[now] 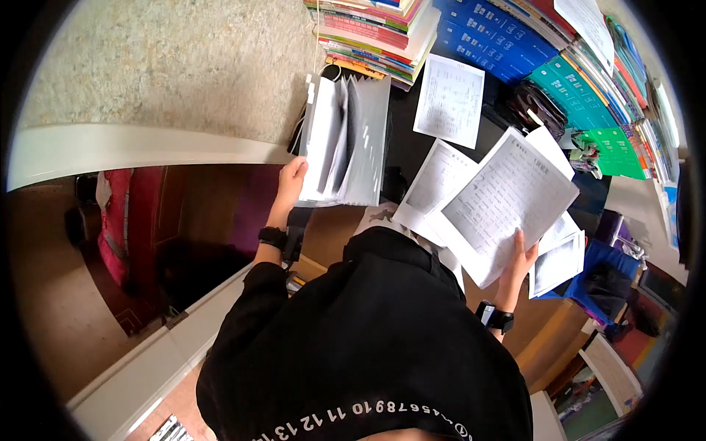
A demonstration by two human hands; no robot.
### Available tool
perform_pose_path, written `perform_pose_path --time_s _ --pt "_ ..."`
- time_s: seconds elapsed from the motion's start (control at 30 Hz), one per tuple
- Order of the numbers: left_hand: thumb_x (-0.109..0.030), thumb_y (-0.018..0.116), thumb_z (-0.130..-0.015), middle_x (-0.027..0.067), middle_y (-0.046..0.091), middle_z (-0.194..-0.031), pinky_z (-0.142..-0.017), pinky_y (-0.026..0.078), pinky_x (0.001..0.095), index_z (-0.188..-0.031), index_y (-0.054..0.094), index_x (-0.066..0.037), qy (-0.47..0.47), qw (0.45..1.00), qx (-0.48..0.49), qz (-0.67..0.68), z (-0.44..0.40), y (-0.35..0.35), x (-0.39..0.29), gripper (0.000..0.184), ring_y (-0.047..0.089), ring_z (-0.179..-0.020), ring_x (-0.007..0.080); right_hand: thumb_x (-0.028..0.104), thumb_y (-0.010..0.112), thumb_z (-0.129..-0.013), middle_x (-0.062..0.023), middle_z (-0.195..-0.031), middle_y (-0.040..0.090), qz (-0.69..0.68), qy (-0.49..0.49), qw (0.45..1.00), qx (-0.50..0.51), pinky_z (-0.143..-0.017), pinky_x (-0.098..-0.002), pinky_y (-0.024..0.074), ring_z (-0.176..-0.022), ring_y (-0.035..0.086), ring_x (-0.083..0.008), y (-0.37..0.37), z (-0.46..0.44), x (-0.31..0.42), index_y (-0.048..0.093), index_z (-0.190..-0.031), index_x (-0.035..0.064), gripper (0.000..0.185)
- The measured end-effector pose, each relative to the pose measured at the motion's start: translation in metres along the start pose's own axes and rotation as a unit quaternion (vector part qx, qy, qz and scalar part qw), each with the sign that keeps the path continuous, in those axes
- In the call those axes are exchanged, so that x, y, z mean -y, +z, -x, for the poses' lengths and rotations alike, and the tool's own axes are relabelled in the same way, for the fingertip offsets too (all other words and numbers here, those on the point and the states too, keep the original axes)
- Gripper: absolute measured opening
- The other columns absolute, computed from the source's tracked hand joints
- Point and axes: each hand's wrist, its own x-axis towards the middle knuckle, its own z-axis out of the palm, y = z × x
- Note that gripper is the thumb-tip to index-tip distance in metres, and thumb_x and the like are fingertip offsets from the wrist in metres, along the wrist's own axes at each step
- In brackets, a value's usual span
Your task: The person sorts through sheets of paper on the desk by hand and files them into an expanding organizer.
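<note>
My left hand grips the left edge of a clear expanding file folder, which stands fanned open with papers between its dividers. In my right hand is a handwritten sheet, held by its lower right edge with the thumb on top. Under and beside that sheet lie more papers, one with writing to its left and others to its right. Farther back, a single written page rests on the dark desk surface.
A tall stack of books rises behind the folder. Blue file boxes, a teal one and a green one line the back right. A dark pouch lies before them. A blue chair or bag is at the right.
</note>
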Motion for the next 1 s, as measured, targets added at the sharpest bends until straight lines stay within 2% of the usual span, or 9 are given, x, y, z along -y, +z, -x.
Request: perform_pose_path --time_s 0.1,0.2,0.3,0.4,0.43,0.57,0.67,0.8,1.0 --pt "-0.012 0.053 -0.092 0.0046 0.060 -0.085 -0.073 0.043 0.0256 -0.103 0.057 0.004 -0.056 0.997 0.017 -0.047 0.010 0.006 -0.003 0.019 0.052 -0.080 0.0100 0.011 0.060 -0.089 -0.0091 -0.106 0.060 -0.004 -0.011 1.000 0.025 -0.082 -0.0253 0.0421 -0.092 0.054 -0.0140 0.012 0.002 0.034 0.052 -0.118 -0.0053 0.034" --pt "-0.012 0.054 -0.092 0.0087 0.063 -0.090 -0.073 0.043 0.0261 -0.106 0.057 0.003 -0.048 0.999 0.004 -0.011 0.011 0.013 0.003 0.021 0.053 -0.081 0.0115 0.011 0.060 -0.089 -0.0088 -0.104 0.060 0.014 -0.017 0.997 0.068 -0.082 -0.0246 0.0416 -0.092 0.054 -0.0137 0.033 0.003 0.066 0.053 -0.117 -0.0053 0.034" --pt "-0.009 0.053 -0.090 0.0139 0.051 -0.066 -0.056 0.041 0.0298 -0.110 0.054 -0.003 0.049 0.998 -0.047 -0.013 0.010 0.019 0.005 0.020 0.046 -0.056 0.0180 0.011 0.061 -0.088 -0.0104 -0.103 0.062 0.075 -0.059 0.990 0.103 -0.081 -0.0249 0.0424 -0.090 0.055 -0.0141 0.055 -0.001 0.084 0.056 -0.114 -0.0053 0.031" --pt "-0.007 0.052 -0.090 0.0149 0.050 -0.063 -0.055 0.040 0.0327 -0.120 0.049 -0.007 0.006 0.999 -0.039 -0.005 0.014 0.015 -0.016 0.030 0.045 -0.054 0.0197 0.012 0.061 -0.088 -0.0103 -0.098 0.064 0.137 -0.128 0.965 0.182 -0.079 -0.0263 0.0442 -0.087 0.057 -0.0149 0.082 -0.006 0.093 0.058 -0.111 -0.0056 0.029" --pt "-0.004 0.050 -0.090 0.0166 0.049 -0.063 -0.055 0.039 0.0355 -0.127 0.043 -0.009 0.002 0.999 -0.024 -0.035 0.013 0.012 -0.018 0.038 0.045 -0.053 0.0245 0.012 0.061 -0.088 -0.0109 -0.096 0.065 0.167 -0.167 0.950 0.205 -0.079 -0.0280 0.0452 -0.086 0.058 -0.0155 0.091 -0.009 0.092 0.059 -0.111 -0.0055 0.029" --pt "0.000 0.046 -0.089 0.0197 0.047 -0.064 -0.056 0.039 0.0365 -0.131 0.040 -0.009 0.010 0.998 -0.031 -0.053 0.014 0.003 -0.024 0.043 0.046 -0.056 0.0344 0.009 0.060 -0.084 -0.0170 -0.091 0.066 0.246 -0.173 0.916 0.265 -0.077 -0.0318 0.0475 -0.082 0.062 -0.0206 0.135 -0.016 0.099 0.060 -0.109 -0.0042 0.028" --pt "0.000 0.046 -0.089 0.0202 0.048 -0.064 -0.055 0.039 0.0366 -0.130 0.040 -0.009 0.030 0.997 -0.046 -0.058 0.015 0.000 -0.023 0.043 0.047 -0.056 0.0349 0.008 0.058 -0.083 -0.0176 -0.091 0.066 0.246 -0.197 0.903 0.292 -0.077 -0.0323 0.0478 -0.081 0.062 -0.0210 0.170 -0.018 0.111 0.059 -0.110 -0.0047 0.030" --pt "-0.001 0.047 -0.089 0.0211 0.049 -0.066 -0.057 0.040 0.0371 -0.130 0.041 -0.009 0.011 0.998 -0.049 -0.048 0.016 0.000 -0.024 0.043 0.049 -0.058 0.0365 0.008 0.057 -0.082 -0.0245 -0.093 0.065 0.289 -0.269 0.867 0.303 -0.078 -0.0348 0.0479 -0.087 0.065 -0.0318 0.204 -0.032 0.110 0.059 -0.112 -0.0017 0.032" --pt "-0.001 0.048 -0.089 0.0238 0.052 -0.070 -0.059 0.042 0.0376 -0.130 0.042 -0.010 0.007 0.998 -0.046 -0.053 0.018 0.002 -0.026 0.042 0.053 -0.064 0.0407 0.012 0.057 -0.080 -0.0270 -0.094 0.064 0.299 -0.245 0.861 0.331 -0.078 -0.0375 0.0489 -0.089 0.065 -0.0366 0.230 -0.033 0.124 0.059 -0.114 0.0001 0.037"
